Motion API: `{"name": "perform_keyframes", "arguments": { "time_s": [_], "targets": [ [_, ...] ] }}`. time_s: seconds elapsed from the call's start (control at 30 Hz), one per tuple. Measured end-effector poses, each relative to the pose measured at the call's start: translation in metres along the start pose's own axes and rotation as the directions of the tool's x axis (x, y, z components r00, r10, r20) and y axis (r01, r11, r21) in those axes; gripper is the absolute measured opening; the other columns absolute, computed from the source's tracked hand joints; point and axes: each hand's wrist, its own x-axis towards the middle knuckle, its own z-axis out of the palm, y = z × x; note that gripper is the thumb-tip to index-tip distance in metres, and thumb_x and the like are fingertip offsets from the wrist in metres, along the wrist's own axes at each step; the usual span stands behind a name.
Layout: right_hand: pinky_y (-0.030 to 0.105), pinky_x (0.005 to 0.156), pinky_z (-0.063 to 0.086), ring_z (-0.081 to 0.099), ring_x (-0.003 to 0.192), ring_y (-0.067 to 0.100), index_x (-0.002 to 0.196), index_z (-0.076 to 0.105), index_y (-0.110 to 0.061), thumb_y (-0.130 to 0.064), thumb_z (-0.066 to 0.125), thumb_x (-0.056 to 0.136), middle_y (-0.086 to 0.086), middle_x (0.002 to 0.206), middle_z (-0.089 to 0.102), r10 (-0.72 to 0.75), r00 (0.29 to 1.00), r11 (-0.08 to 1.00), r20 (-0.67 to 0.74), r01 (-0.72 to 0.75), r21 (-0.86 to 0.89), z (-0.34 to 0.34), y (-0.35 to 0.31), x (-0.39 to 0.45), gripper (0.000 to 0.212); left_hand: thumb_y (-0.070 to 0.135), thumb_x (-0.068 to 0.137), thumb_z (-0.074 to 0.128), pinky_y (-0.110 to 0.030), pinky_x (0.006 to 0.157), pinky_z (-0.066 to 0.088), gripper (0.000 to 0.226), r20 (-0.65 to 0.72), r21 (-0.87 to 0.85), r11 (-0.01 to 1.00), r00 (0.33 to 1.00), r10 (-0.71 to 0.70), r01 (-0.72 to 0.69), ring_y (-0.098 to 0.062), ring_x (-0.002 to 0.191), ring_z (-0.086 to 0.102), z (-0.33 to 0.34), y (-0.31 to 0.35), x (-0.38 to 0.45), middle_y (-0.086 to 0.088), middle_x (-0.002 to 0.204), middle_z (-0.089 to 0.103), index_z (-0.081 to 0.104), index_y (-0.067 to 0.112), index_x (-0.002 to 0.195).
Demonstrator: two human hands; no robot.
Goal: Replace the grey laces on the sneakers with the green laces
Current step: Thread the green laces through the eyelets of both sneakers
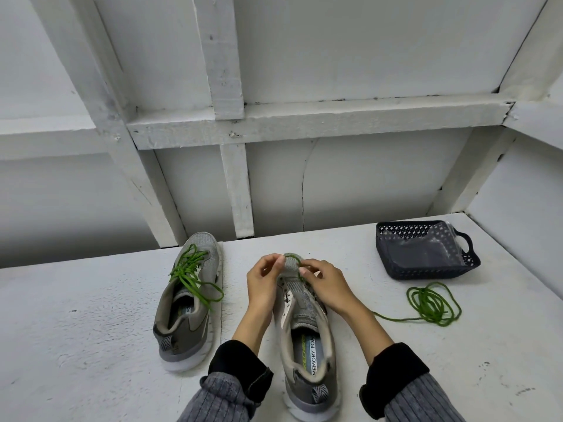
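**A:** What are your fingers doing?

**B:** Your left hand [264,278] has thumb and forefinger curled together at the toe of the unlaced sneaker [306,336], pinching the green lace [293,259] where it arcs over the toe. Your right hand [325,284] pinches the same lace on the other side, fingertips pressed together (the rest of those fingers lie bent over the eyelets).

**A:** And where does the lace go from there?

**B:** It trails out from under your right wrist to a loose coil [432,303] lying well to the right on the table [91,315]. The sneaker itself sits in the middle, heel toward the near edge, between your forearms.

**A:** What's around you?

**B:** To your left, just beside your left hand's side, stands the laced sneaker [187,303], green lacing already through it, toe almost at the far edge. Near the far right corner sits a dark basket [426,249] with clear plastic inside, close behind the coil.

**A:** Room to move?

**B:** Bare tabletop lies on the left half and along the near right edge; a white framed wall [231,126] rises straight behind the far edge.
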Motion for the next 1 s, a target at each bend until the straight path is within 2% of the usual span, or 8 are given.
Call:
{"name": "perform_keyframes", "arguments": {
  "time_s": [0.1, 0.33, 0.5, 0.6, 0.67, 0.77, 0.87, 1.0],
  "targets": [
    [0.008, 0.068, 0.039, 0.056, 0.080, 0.004, 0.101, 0.072, -0.014, -0.019, 0.063, 0.092, -0.005, 0.089, 0.065, -0.033, 0.999, 0.999, -0.024, 0.034, 0.024, 0.005, -0.005, 0.001, 0.014, 0.004, 0.088, 0.065, -0.011, 0.072, 0.050, 0.010, 0.070, -0.016, 1.000, 0.997, -0.024, 0.025, -0.002, 0.081, 0.067, -0.004, -0.004, 0.001, 0.000, 0.090, 0.073, 0.071, 0.006, 0.096],
    [0.030, 0.079, 0.047, 0.065, 0.089, 0.019, 0.078, 0.070, -0.018, -0.020, 0.053, 0.098, 0.001, 0.084, 0.070, 0.138, 0.977, 0.981, -0.165, -0.112, 0.160, 0.009, -0.005, 0.003, 0.025, 0.002, 0.078, 0.076, -0.022, 0.095, 0.047, 0.036, 0.170, 0.263, 0.960, 0.984, 0.050, -0.094, -0.006, 0.107, 0.063, -0.013, -0.020, 0.006, 0.008, 0.109, 0.068, 0.070, 0.030, 0.100],
    [0.034, 0.079, 0.048, 0.060, 0.074, 0.019, 0.068, 0.067, -0.014, -0.017, 0.054, 0.097, 0.003, 0.070, 0.066, -0.002, 0.948, 0.984, -0.317, 0.058, 0.168, -0.015, -0.072, 0.019, 0.032, 0.002, 0.076, 0.077, -0.022, 0.094, 0.048, 0.033, 0.151, 0.343, 0.922, 0.979, 0.135, -0.180, -0.008, 0.100, 0.065, -0.013, -0.024, 0.002, 0.009, 0.099, 0.071, 0.070, 0.031, 0.090],
    [0.040, 0.077, 0.053, 0.058, 0.067, 0.018, 0.065, 0.064, -0.019, -0.012, 0.053, 0.098, 0.001, 0.066, 0.063, -0.040, 0.924, 0.898, -0.381, 0.200, 0.391, -0.046, -0.125, 0.026, 0.035, 0.002, 0.077, 0.077, -0.021, 0.090, 0.049, 0.030, 0.142, 0.370, 0.909, 0.979, 0.149, -0.192, -0.007, 0.097, 0.065, -0.015, -0.023, 0.001, 0.009, 0.096, 0.071, 0.070, 0.029, 0.088],
    [0.027, 0.068, 0.054, 0.058, 0.061, 0.013, 0.074, 0.065, -0.012, -0.009, 0.052, 0.098, 0.002, 0.067, 0.061, -0.048, 0.913, 0.794, -0.406, 0.282, 0.539, -0.069, -0.155, 0.022, 0.027, 0.001, 0.077, 0.076, -0.018, 0.088, 0.049, 0.029, 0.147, 0.376, 0.906, 0.978, 0.150, -0.196, -0.006, 0.096, 0.065, -0.015, -0.022, -0.001, 0.008, 0.095, 0.071, 0.070, 0.027, 0.088],
    [0.018, 0.055, 0.045, 0.053, 0.055, 0.005, 0.090, 0.067, -0.013, -0.010, 0.054, 0.097, -0.001, 0.067, 0.060, -0.112, 0.890, 0.815, -0.441, 0.337, 0.472, -0.085, -0.166, 0.018, 0.015, 0.002, 0.077, 0.077, -0.019, 0.088, 0.050, 0.028, 0.152, 0.391, 0.900, 0.978, 0.141, -0.190, -0.007, 0.096, 0.066, -0.016, -0.023, 0.001, 0.008, 0.095, 0.070, 0.070, 0.026, 0.088],
    [0.020, 0.060, 0.039, 0.049, 0.056, 0.000, 0.086, 0.064, -0.027, -0.015, 0.054, 0.097, -0.006, 0.065, 0.059, -0.101, 0.895, 0.911, -0.435, 0.259, 0.321, -0.073, -0.138, 0.022, 0.019, 0.005, 0.075, 0.079, -0.015, 0.085, 0.050, 0.022, 0.150, 0.419, 0.895, 0.984, 0.097, -0.152, -0.007, 0.093, 0.065, -0.015, -0.016, 0.003, 0.008, 0.093, 0.070, 0.072, 0.021, 0.089],
    [0.027, 0.063, 0.036, 0.047, 0.060, 0.005, 0.081, 0.067, -0.013, -0.018, 0.056, 0.096, -0.008, 0.062, 0.054, -0.115, 0.920, 0.972, -0.375, 0.182, 0.148, -0.047, -0.093, 0.016, 0.019, 0.014, 0.072, 0.082, -0.002, 0.072, 0.042, 0.020, 0.144, 0.500, 0.860, 0.989, 0.038, -0.106, -0.004, 0.088, 0.064, -0.011, -0.006, 0.005, 0.009, 0.089, 0.070, 0.073, 0.021, 0.088]
  ]
}}
